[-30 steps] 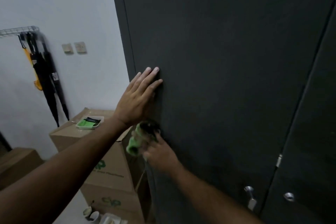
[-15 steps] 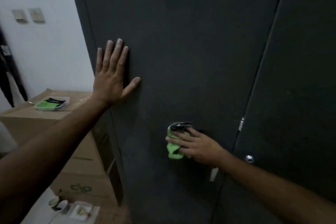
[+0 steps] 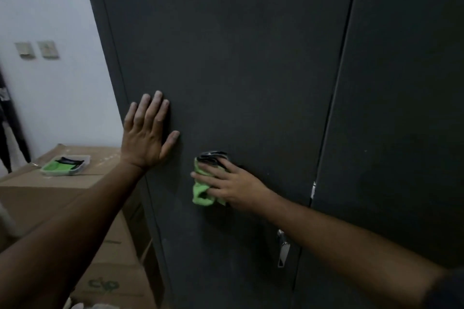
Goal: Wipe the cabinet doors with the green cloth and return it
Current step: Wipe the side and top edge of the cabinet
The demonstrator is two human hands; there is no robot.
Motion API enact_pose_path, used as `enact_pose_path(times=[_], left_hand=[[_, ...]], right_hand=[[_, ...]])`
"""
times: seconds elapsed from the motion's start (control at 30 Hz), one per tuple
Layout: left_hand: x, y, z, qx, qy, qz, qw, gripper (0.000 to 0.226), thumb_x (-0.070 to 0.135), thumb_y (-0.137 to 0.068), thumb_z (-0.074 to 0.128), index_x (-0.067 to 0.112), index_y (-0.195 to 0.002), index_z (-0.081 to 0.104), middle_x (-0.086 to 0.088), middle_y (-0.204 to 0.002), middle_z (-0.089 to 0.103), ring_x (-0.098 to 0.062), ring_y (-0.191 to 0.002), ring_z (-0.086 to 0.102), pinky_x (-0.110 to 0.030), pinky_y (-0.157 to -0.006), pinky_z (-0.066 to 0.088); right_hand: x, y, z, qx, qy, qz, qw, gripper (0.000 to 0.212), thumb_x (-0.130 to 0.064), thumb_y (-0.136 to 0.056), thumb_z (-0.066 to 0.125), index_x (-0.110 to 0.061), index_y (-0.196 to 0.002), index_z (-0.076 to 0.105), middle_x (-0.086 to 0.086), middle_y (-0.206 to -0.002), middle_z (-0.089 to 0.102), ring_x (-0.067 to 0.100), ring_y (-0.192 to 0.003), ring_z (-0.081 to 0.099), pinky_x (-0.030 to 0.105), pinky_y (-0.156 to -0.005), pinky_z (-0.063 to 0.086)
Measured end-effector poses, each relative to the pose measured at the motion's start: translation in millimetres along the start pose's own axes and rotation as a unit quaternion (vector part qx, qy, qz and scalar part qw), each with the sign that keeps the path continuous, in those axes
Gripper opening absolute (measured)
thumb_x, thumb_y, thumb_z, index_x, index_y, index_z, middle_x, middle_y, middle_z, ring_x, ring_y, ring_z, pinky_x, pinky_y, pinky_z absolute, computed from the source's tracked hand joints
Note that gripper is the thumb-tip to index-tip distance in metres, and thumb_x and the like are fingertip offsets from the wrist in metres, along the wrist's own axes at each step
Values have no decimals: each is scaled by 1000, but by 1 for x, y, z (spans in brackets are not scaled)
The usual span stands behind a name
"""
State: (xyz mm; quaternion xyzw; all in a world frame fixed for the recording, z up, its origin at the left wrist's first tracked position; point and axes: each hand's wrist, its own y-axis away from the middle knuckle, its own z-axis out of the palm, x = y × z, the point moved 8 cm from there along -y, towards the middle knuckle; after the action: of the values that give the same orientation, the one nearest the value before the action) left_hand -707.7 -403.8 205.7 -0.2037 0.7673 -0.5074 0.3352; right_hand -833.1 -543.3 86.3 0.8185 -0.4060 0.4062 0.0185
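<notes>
Dark cabinet door beside white wall; right-hand fingers spread over green cloth.

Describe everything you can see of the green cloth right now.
The green cloth is bright green, soft-looking fabric, bunched up, with a dark striped part at its top. The right hand presses it against the left cabinet door, fingers spread over it. It sits right of and lower than the left hand.

The green cloth is bunched up with a dark patch at its top, pressed flat against the left cabinet door. Both dark grey cabinet doors are closed, the right door alongside.
</notes>
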Motion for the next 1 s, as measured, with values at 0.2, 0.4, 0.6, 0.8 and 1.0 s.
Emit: enact_pose_path(times=[0.2, 0.4, 0.6, 0.8, 1.0], left_hand=[[-15, -52, -42, 0, 107, -36, 994, 53, 44, -107, 42, 1, -133, 58, -20, -136, 57, -43, -116, 56, -51, -100, 41], [-47, -135, -82, 53, 204, -167, 963, 45, 36, -102, 49, 2, -130, 56, -19, -133, 54, -34, -121, 51, -44, -104, 40], [-92, -184, -107, 122, 284, -248, 918, 46, 35, -105, 43, 5, -137, 51, -14, -139, 50, -26, -132, 46, -40, -113, 38], [-114, -219, -117, 118, 299, -235, 917, 52, 36, -105, 44, 4, -146, 47, -15, -150, 46, -25, -138, 45, -45, -117, 39], [-135, -260, -119, 156, 314, -241, 905, 66, 42, -105, 41, 8, -161, 30, -11, -171, 23, -23, -158, 23, -47, -128, 25]], right_hand=[[149, -63, -137, 85, 108, 112, 984, 46, -22, -86, 53, -21, -132, 61, 6, -168, 26, 38, -156, 15, 62, -121, 16], [291, -113, -274, 204, 112, 399, 887, 47, -36, -86, 46, -22, -128, 63, 6, -167, 28, 45, -155, 15, 66, -121, 12], [188, -187, -183, 1, 143, 100, 985, 64, -35, -92, 59, -30, -153, 43, 8, -171, 14, 41, -157, 2, 68, -121, 7], [247, -249, -248, 2, 203, 33, 979, 73, -33, -91, 59, -29, -159, 32, 5, -171, 15, 36, -158, 3, 62, -125, 3], [328, -313, -341, 64, 207, 193, 957, 59, -33, -96, 47, -29, -154, 37, 1, -172, 5, 33, -158, -4, 60, -125, 7]])
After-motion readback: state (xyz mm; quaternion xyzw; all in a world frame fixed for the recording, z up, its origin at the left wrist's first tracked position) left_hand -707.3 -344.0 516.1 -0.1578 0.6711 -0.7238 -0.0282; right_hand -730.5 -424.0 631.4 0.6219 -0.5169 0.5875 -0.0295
